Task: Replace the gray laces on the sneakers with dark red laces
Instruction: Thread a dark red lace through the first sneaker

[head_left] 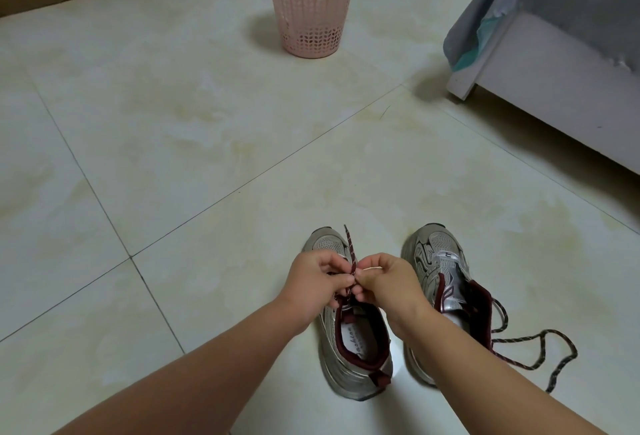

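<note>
Two grey sneakers with dark red lining stand side by side on the tiled floor, toes pointing away from me. Over the left sneaker [353, 358] my left hand [317, 287] and my right hand [388, 284] meet, both pinching a dark red lace [350, 251] whose tip sticks up past the fingers. The lace runs down into the shoe's upper eyelets. The right sneaker [440, 268] has no lace through its eyelets that I can see. A second dark red lace [540, 348] lies loose on the floor beside its heel.
A pink perforated plastic basket [311, 8] stands on the floor far ahead. The corner of a pale bed frame [554, 88] with grey bedding hanging over it is at the upper right. A wooden board runs along the far left.
</note>
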Tool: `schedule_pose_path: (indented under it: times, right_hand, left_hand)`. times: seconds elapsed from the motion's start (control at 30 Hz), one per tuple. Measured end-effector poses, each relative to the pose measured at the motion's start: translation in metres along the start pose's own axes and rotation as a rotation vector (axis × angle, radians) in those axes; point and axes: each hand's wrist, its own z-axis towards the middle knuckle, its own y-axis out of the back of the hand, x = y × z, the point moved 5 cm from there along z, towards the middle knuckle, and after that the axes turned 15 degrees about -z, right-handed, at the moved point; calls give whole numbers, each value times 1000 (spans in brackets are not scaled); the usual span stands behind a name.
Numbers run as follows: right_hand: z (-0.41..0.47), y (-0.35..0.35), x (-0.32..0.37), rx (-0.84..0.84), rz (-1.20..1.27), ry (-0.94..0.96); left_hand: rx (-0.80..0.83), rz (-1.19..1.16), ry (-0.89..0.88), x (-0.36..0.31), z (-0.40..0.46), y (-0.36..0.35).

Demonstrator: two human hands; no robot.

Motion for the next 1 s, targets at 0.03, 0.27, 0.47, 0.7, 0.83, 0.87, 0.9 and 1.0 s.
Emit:
schedule_pose_path:
  times: [0.03,0.27,0.47,0.7,0.83,0.87,0.9,1.0]
  right_hand:
    - [0,1,0,19,-8,1]
    - [-2,2,0,61,-494,187]
    - [-3,3,-2,-57,-431,243]
    - [-11,3,0,-143,-565,347]
    - [-17,2,4,-192,-686,399]
    - [-17,2,4,-205,-704,407]
    - [-18,2,4,-214,-719,414]
    - [-20,-1,5,-230,-790,456]
  left_hand:
    - [-4,7,-3,-1,1,0]
    - [-58,-37,46,2,5,2]
    - [-100,53,12,4,7,3]
    - [-27,562,-237,-12,4,-3]
    - [241,1038,-313,-20,1,-16]
    - [307,1131,-288,-20,2,-19]
    - [350,1194,-256,-19,3,-20]
    - [349,1177,-202,-17,8,-17]
